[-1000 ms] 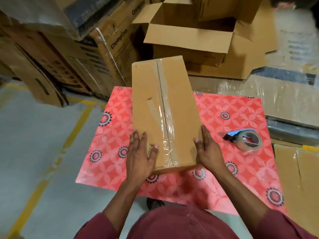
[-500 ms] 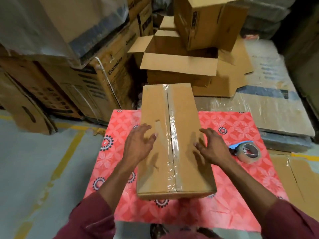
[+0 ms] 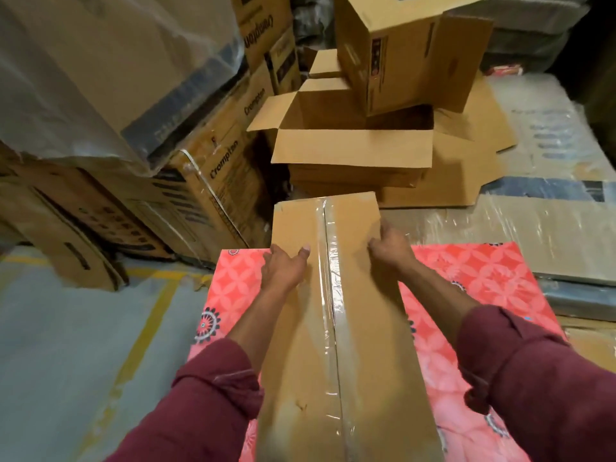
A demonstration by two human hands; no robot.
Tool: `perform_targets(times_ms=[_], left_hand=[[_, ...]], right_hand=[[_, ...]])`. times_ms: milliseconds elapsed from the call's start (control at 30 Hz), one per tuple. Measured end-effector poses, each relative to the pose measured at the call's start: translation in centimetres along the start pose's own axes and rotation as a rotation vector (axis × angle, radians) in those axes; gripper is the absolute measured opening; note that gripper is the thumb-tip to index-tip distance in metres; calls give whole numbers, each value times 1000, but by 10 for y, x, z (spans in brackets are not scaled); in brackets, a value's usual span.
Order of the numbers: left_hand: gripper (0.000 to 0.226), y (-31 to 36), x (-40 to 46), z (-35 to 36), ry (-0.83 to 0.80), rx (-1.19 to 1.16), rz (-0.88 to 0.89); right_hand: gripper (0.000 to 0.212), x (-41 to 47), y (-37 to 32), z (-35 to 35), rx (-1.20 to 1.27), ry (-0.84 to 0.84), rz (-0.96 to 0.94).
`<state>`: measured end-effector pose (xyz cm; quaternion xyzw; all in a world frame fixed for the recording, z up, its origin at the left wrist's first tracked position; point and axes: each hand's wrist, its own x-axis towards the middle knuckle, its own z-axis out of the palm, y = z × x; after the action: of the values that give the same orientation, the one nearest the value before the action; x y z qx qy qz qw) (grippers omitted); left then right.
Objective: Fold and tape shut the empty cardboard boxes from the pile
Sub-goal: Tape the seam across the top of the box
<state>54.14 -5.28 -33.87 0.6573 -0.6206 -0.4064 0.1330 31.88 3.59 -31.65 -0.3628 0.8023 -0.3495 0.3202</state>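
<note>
Red flowery table cover point(image 3: 483, 278) fills the frame's lower middle, and the taped box point(image 3: 336, 328) lies on it. Left hand point(image 3: 283, 271) and right hand point(image 3: 390, 250) grip its far sides. It looks light and stiff, so the side edges seem best to hold.

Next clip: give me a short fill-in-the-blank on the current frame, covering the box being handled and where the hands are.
1. The seam of the taped box is sealed with clear ____.
2. The left hand and right hand grip the box on opposite ____.
3. The box rests over a red patterned ____.
4. The box behind it has its flaps ____.

Missing words: tape; sides; sheet; open
</note>
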Motion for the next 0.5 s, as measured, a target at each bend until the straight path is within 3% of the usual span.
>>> perform_targets(times_ms=[200, 300, 367, 433, 500], left_hand=[[104, 6, 31, -10, 156, 241, 29], [93, -11, 56, -36, 176, 314, 97], [91, -19, 64, -54, 196, 347, 97], [93, -24, 63, -65, 215, 402, 63], [92, -25, 57, -65, 236, 511, 67]], right_hand=[[80, -33, 8, 56, 7, 245, 73], [92, -82, 11, 92, 44, 192, 14], [98, -121, 21, 117, 250, 59, -52], [85, -152, 36, 131, 286, 25, -82], [55, -161, 45, 130, 190, 154, -122]])
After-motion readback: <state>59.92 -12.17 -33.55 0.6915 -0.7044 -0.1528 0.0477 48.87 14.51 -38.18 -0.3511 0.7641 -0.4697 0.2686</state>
